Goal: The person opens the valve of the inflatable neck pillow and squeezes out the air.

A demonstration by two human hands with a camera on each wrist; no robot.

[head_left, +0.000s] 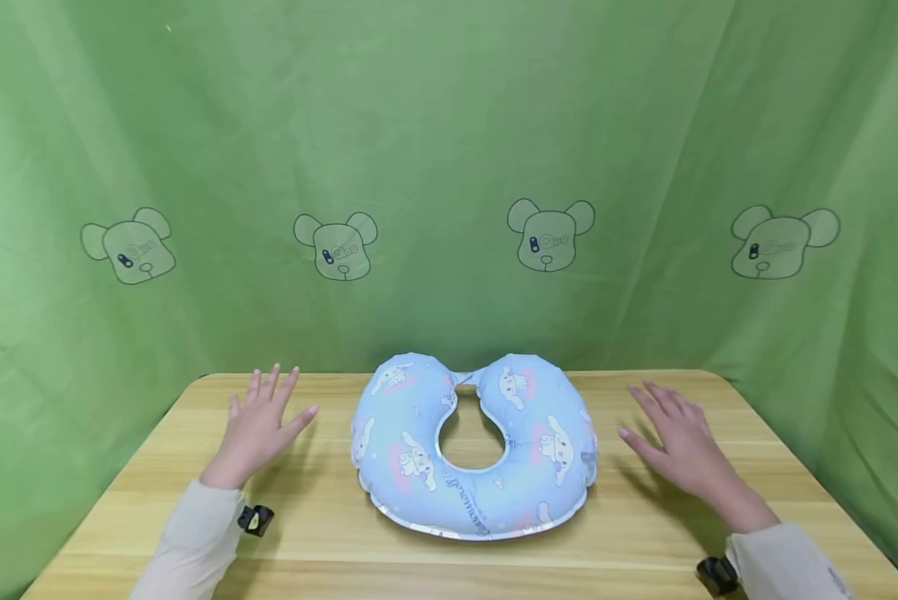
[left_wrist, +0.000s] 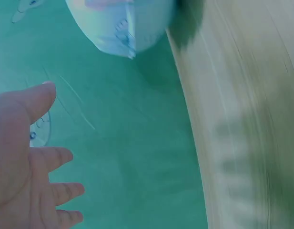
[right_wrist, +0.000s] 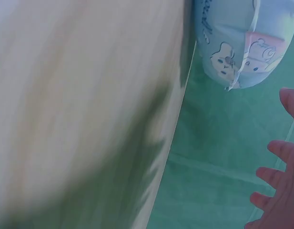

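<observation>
A light blue inflatable neck pillow (head_left: 411, 492), U-shaped and printed with white cartoon characters, lies on the table with its gap facing the far edge. To its left, my left hand (head_left: 257, 429) hovers over the wood with fingers spread, touching nothing. My right hand (head_left: 681, 442) is held the same way on the right side, apart from the pillow. In the left wrist view, the left hand (left_wrist: 23, 162) appears with straight fingers below the pillow's rounded side (left_wrist: 123, 28). The right wrist view has the right hand (right_wrist: 280, 191) near the pillow's seamed edge (right_wrist: 242, 52).
The wooden table (head_left: 306, 550) has rounded far corners. Behind it hangs a green curtain (head_left: 449, 167) with outlined bear heads, which also drapes along both sides. Each wrist wears a small black camera, one on the left (head_left: 256, 520) and one on the right (head_left: 717, 575).
</observation>
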